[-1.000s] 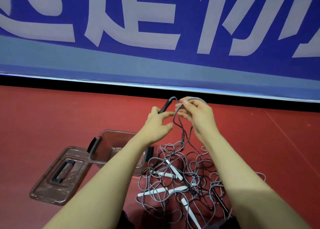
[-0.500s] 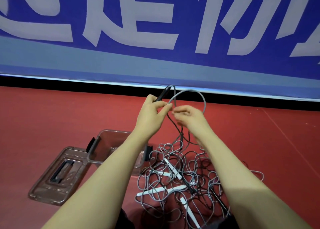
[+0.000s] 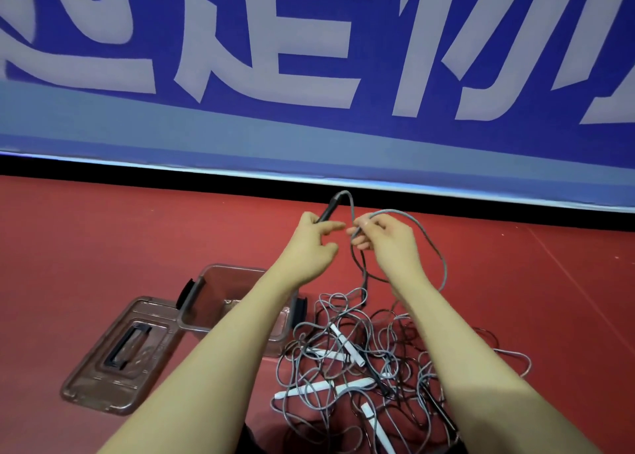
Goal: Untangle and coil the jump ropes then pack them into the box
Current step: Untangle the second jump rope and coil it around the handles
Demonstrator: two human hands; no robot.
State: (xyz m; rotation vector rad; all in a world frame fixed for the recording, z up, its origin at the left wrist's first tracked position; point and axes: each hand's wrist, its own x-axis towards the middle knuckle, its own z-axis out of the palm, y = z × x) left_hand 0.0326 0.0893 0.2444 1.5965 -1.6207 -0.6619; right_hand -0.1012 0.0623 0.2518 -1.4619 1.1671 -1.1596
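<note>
Your box [image 3: 220, 282] sits open beside its lid [image 3: 120, 354]; contents unclear. Your left hand [image 3: 311, 247] grips a black handle [image 3: 328, 209], your right hand [image 3: 388, 244] pinches the rope [image 3: 436, 244] above the tangle [image 3: 371, 367]. Red floor [image 3: 103, 233] lies bare all round.

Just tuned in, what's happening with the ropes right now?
A person is working one jump rope free of the tangle. The left hand holds a black handle, and the right hand pinches the grey cord into a loop. The rest sits in a tangled pile on the red floor. The box stands open, with no rope visible in it, and its lid lies beside it.
</note>
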